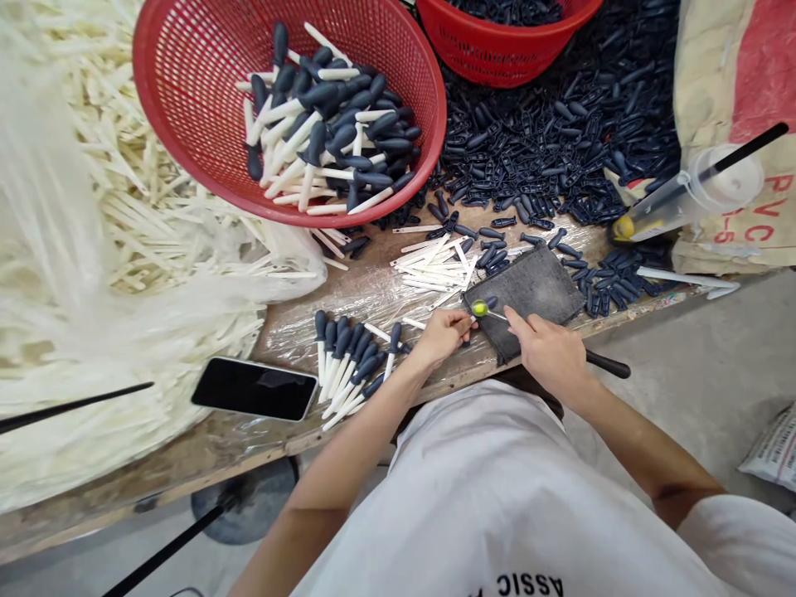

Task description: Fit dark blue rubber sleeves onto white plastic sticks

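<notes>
My right hand [550,352] is closed around a small hammer with a black handle [609,364], a thin metal shaft and a yellow-green head [479,308]. That head is over the near left part of a dark grey pad [535,290]. At the pad's left edge, my left hand [448,333] pinches a white stick whose dark blue handle [491,302] lies on the pad, partly hidden behind the hammer head. Loose white sticks [429,265] and dark blue handle shells [494,253] lie just beyond. Left of my left hand, several white sticks with blue handles [345,356] lie in a row.
A red basket [186,149] holds more handled sticks; another red basket [497,62] holds dark shells. White sticks in plastic [124,191] heap at left, dark shells [560,124] at back right. A phone [254,388], a plastic cup [690,195] and a sack [709,75] flank the work.
</notes>
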The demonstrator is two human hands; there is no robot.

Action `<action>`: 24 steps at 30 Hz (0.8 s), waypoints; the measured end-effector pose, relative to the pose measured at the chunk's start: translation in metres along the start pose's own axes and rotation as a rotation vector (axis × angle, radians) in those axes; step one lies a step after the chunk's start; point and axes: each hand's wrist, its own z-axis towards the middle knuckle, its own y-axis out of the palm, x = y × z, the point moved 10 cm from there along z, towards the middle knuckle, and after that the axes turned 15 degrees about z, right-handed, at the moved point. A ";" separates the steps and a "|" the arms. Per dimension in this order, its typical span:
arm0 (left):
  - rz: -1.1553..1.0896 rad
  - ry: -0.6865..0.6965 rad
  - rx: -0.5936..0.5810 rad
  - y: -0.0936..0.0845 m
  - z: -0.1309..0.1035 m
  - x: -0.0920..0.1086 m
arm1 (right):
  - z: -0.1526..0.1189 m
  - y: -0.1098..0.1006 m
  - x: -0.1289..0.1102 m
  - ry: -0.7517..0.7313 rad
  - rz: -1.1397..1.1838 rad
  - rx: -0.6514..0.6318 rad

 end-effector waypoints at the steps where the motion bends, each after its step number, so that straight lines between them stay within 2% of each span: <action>1: -0.002 0.003 0.002 0.000 0.000 0.000 | 0.000 -0.001 -0.001 -0.003 -0.004 0.004; 7: 0.026 0.006 -0.002 0.000 0.000 0.001 | 0.002 0.001 0.001 -0.007 -0.014 -0.024; 11: 0.028 0.015 0.002 0.000 -0.001 0.002 | 0.002 -0.002 0.010 0.030 0.027 0.007; 14: 0.053 0.021 0.008 -0.001 -0.002 0.002 | 0.001 0.002 0.017 0.066 0.045 -0.032; 18: 0.081 0.026 0.019 0.000 0.001 0.002 | -0.001 0.002 0.039 0.232 0.099 -0.010; 21: 0.099 0.038 0.028 0.001 0.003 0.002 | 0.002 0.009 0.052 0.242 0.110 -0.039; 24: 0.134 0.076 0.044 -0.004 -0.003 0.004 | 0.010 0.003 0.071 0.266 0.049 0.094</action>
